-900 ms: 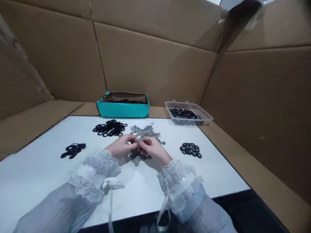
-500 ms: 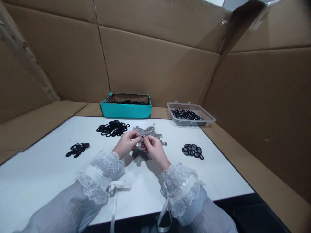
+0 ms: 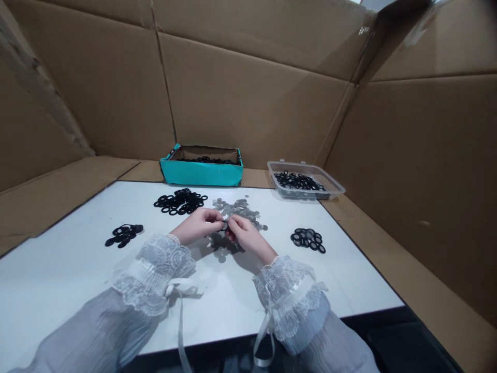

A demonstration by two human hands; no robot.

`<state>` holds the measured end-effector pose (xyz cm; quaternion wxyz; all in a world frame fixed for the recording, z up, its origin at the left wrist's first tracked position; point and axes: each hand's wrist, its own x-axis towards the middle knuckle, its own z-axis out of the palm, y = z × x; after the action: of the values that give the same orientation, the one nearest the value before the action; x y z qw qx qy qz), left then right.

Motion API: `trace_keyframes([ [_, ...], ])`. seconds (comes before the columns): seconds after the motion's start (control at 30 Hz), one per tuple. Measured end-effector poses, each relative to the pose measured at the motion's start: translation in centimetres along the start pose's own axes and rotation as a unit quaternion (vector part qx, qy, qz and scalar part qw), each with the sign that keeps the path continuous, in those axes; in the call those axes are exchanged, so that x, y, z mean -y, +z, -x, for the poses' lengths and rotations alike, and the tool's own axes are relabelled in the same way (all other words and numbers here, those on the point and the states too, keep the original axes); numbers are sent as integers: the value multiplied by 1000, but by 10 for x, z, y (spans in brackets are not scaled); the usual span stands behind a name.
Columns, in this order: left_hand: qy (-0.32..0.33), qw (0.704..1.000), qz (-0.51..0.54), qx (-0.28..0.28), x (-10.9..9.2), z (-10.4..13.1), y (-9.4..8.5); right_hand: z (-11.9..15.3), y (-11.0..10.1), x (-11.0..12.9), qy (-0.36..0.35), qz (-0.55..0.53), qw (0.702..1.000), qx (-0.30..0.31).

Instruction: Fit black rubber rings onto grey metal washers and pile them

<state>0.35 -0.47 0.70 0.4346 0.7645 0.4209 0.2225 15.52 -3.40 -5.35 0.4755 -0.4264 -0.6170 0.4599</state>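
Note:
Between my fingertips is a small black ring point(image 3: 224, 226) with a grey disc showing in its middle. My left hand point(image 3: 198, 225) pinches its left side with thumb and fingers. Closed in a pinch at its right edge is my right hand point(image 3: 247, 235). Both hands hover over a scatter of thin grey discs point(image 3: 238, 208), some of which they hide or shade. Just beyond my left hand lies a heap of black rings point(image 3: 180, 203).
A smaller black group point(image 3: 124, 235) lies left, and disc-filled rings point(image 3: 308, 240) lie right on the white board point(image 3: 349, 282). Behind stand a teal box point(image 3: 202, 174) and a clear plastic tray point(image 3: 337, 189), both holding black rings. Cardboard walls point(image 3: 248, 88) surround the board.
My left hand has shifted slightly left, and the ring between my fingers now shows its face with the grey disc. The right hand stays nearly in place. The view has tilted slightly.

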Motion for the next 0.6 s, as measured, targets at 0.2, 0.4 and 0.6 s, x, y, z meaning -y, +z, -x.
trace_keyframes([
  [0.2,-14,999,5,41,-1,1,-2,2,1,1,-52,68,996,-15],
  [0.4,23,999,35,-10,3,0,-5,2,3,8,-59,-46,997,-17],
  [0.6,51,993,64,-82,6,-1,3,1,13,6,-41,-134,988,-59],
])
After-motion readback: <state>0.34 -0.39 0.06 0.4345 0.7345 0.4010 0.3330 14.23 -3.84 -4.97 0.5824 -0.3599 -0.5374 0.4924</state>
